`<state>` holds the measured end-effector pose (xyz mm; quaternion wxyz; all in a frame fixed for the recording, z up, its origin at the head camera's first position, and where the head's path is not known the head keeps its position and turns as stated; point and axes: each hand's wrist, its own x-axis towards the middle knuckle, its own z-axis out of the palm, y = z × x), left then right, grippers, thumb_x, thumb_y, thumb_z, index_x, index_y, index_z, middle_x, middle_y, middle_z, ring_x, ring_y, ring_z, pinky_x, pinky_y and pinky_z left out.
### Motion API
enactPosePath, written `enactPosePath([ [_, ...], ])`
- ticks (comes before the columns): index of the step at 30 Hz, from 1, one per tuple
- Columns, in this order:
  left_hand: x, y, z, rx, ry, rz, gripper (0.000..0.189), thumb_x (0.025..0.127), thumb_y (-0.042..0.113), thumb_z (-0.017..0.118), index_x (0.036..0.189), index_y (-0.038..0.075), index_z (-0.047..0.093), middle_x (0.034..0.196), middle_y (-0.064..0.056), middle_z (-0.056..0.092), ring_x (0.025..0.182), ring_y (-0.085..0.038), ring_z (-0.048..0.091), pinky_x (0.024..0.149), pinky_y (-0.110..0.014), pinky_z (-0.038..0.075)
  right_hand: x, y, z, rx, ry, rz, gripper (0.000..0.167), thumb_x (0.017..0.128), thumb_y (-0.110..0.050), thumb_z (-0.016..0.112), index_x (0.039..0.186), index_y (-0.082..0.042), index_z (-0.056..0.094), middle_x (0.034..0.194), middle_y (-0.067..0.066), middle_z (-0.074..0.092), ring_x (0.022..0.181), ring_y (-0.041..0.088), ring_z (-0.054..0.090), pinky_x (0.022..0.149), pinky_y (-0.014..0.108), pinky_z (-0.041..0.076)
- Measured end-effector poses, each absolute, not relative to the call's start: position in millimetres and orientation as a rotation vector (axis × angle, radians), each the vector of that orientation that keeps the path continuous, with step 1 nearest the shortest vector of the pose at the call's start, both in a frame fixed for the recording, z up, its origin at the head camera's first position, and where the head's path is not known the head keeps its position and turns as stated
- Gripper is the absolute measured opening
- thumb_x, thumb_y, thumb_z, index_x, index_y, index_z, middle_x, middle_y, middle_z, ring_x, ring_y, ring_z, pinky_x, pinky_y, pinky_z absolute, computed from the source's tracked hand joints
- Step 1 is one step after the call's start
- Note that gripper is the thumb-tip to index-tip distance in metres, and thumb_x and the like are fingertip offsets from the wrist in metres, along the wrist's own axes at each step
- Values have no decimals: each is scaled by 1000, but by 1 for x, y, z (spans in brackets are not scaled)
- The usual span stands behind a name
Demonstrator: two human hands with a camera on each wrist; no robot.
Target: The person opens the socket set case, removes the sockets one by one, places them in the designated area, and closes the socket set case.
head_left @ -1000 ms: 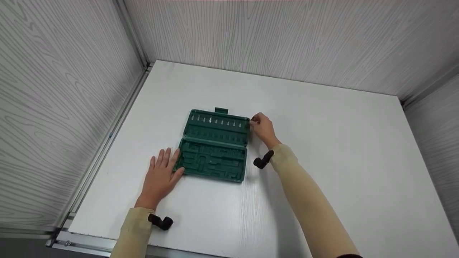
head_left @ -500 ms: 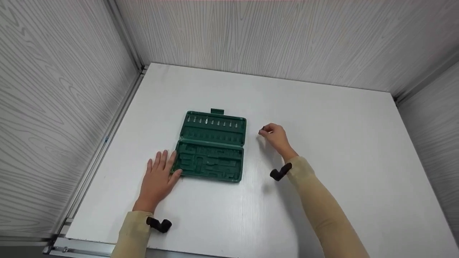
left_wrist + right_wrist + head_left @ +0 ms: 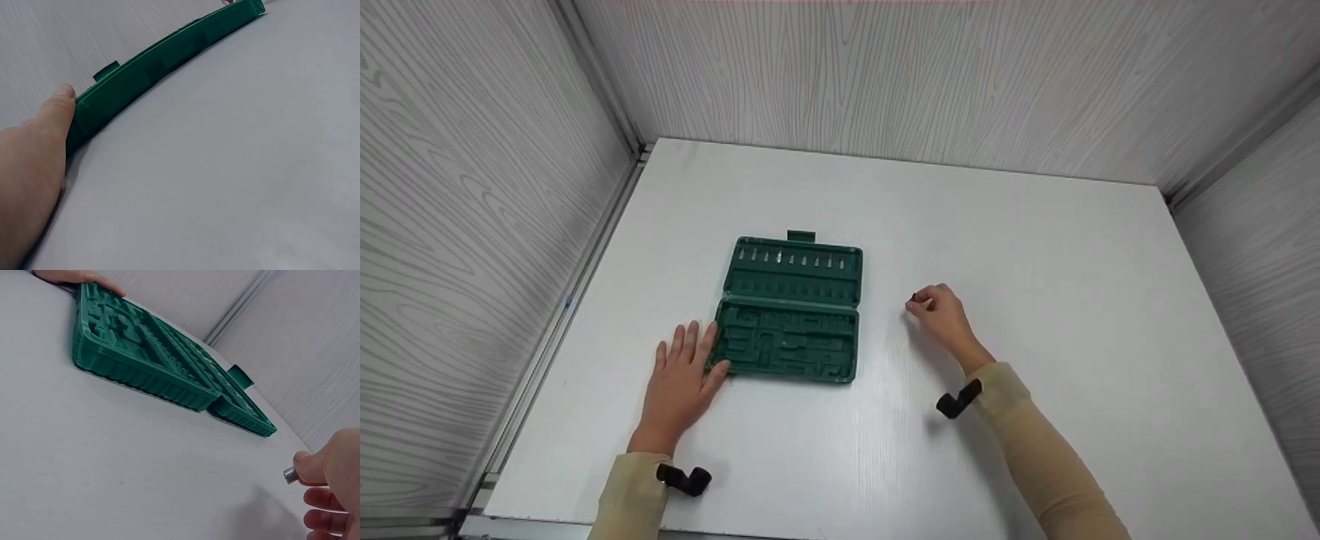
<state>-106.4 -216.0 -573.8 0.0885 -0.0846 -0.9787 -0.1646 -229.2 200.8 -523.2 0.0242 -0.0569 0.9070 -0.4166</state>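
A green plastic tool case (image 3: pixel 791 303) lies unfolded on the white table, its lower half moulded with tool-shaped hollows. Along its upper half runs a row of several small silver pieces (image 3: pixel 791 259). My left hand (image 3: pixel 678 386) lies flat with straight fingers against the case's left edge; the left wrist view shows its thumb (image 3: pixel 59 107) at the case's corner. To the right of the case and apart from it, my right hand (image 3: pixel 946 322) pinches a small metal socket (image 3: pixel 290 475) between thumb and fingers. Only the socket's end shows.
The white tabletop (image 3: pixel 1035 247) extends around the case. Grey wood-grain panels (image 3: pixel 900 82) stand at the back and both sides. A metal rail (image 3: pixel 577 292) runs along the left edge. A latch tab (image 3: pixel 801 236) sticks out from the case's far edge.
My right hand has moved from the case's upper right corner to the right and nearer to me, pinching the small socket. The left hand stays on the case's left edge. The view has shifted slightly.
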Motion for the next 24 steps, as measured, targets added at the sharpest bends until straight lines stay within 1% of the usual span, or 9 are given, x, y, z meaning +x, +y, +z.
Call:
enactPosePath([
  [5,-107,-218,-576,-248,-2903,-500,68,95,54,36,151,21,16,152,-16,19,140,-34,10,109,-54,6,-222,200,-530,-217,2821,-1280,15,87,-16,66,88,-1,65,92,10,54,76,21,49,65,31,41],
  [9,-108,-217,-577,-254,-2897,-506,68,96,54,36,151,20,16,152,-17,19,140,-34,10,109,-54,6,-218,200,-533,-199,2831,-1242,15,86,-14,67,86,1,67,94,11,55,79,23,51,69,33,43],
  [14,-107,-215,-574,-250,-2904,-511,68,96,53,36,150,19,17,152,-17,19,139,-35,11,109,-55,7,-219,199,-536,-141,2862,-1255,13,85,-12,67,88,1,69,92,11,54,80,23,52,70,33,43],
  [19,-108,-216,-577,-247,-2909,-511,68,96,53,36,151,21,13,152,-17,19,140,-34,10,109,-54,6,-219,198,-539,-104,2863,-1258,11,87,-13,66,89,-2,67,96,11,52,78,22,51,68,31,44],
  [24,-108,-217,-577,-249,-2910,-503,68,96,54,35,151,21,14,152,-17,19,140,-34,10,109,-53,6,-218,199,-537,-83,2828,-1274,14,89,-15,62,94,-3,66,100,10,52,83,23,52,70,33,45],
])
